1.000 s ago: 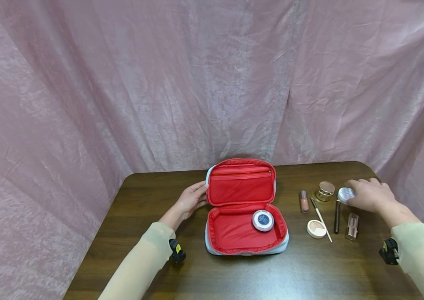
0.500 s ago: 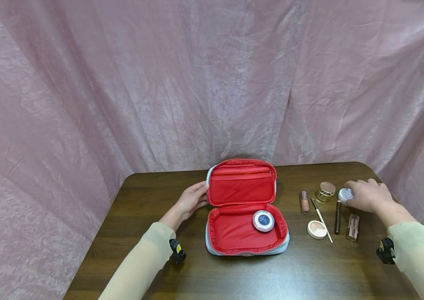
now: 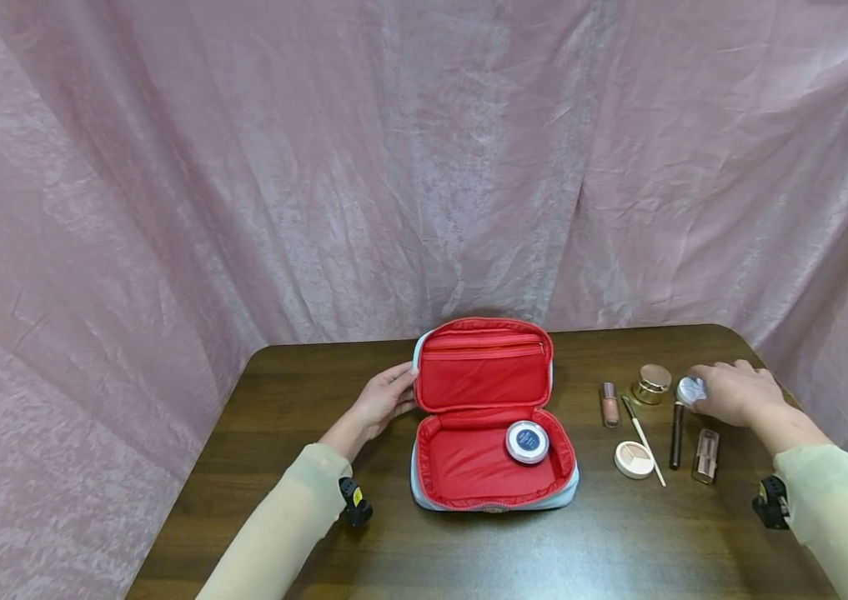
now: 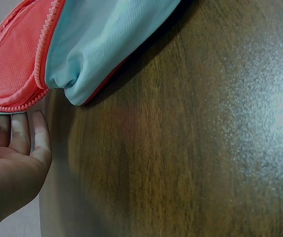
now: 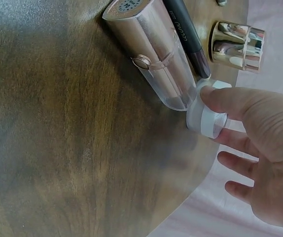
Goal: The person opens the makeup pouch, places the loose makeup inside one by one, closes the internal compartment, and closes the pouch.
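Note:
My left hand (image 3: 383,398) grips the left edge of the lid of a cosmetic bag (image 3: 484,379), thumb in front and fingers behind. The bag is light blue outside with a red lining, and its lid stands up. Inside the bag lies a round white compact (image 3: 527,442) with a dark blue centre. Far to the right, my right hand (image 3: 740,393) is at a small round white jar (image 3: 690,390). In the right wrist view, thumb and forefinger pinch this jar (image 5: 208,116), with the other fingers spread apart. Part of the jar is hidden behind the thumb.
Close to the jar lie a dark pencil-like stick (image 3: 675,435), a clear-capped lipstick tube (image 3: 705,455) and a gold-rimmed pot (image 3: 652,383). Further left are a lip gloss (image 3: 609,404), a thin brush (image 3: 643,440) and a three-colour round palette (image 3: 633,458). A pink curtain (image 3: 424,167) hangs behind the table.
My right hand has shifted slightly left over the white jar, covering more of it. The left hand and the bag look unmoved.

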The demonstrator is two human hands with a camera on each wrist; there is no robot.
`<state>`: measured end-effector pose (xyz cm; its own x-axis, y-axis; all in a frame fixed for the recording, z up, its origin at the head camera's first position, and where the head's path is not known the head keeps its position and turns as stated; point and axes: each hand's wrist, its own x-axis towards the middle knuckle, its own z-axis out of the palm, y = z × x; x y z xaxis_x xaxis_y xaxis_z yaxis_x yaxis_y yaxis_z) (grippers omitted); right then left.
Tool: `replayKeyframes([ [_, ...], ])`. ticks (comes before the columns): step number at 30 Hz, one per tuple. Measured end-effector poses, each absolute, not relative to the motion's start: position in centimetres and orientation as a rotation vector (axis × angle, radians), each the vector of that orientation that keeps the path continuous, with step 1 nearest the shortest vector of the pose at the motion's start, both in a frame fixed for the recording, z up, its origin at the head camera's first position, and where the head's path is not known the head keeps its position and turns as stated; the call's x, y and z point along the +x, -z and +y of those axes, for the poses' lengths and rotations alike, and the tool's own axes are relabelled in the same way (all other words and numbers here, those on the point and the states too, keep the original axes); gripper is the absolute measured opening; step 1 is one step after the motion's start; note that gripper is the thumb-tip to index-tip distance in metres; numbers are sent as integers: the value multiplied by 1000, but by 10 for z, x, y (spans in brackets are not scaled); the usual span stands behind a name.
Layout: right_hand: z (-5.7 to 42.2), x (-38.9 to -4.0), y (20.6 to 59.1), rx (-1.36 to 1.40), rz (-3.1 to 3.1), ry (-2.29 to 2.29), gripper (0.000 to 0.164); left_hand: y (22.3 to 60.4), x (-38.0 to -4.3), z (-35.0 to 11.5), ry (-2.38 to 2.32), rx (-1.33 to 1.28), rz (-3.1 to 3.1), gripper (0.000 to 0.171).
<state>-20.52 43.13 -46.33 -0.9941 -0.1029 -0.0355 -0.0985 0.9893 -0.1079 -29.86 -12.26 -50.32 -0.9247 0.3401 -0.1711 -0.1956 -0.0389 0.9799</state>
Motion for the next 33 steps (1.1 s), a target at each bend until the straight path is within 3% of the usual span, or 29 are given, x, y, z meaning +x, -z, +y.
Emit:
replayKeyframes([
  [33,439,-188,417,-163,3245,254,59,501,-296,-122,-2023,154,1888,42],
])
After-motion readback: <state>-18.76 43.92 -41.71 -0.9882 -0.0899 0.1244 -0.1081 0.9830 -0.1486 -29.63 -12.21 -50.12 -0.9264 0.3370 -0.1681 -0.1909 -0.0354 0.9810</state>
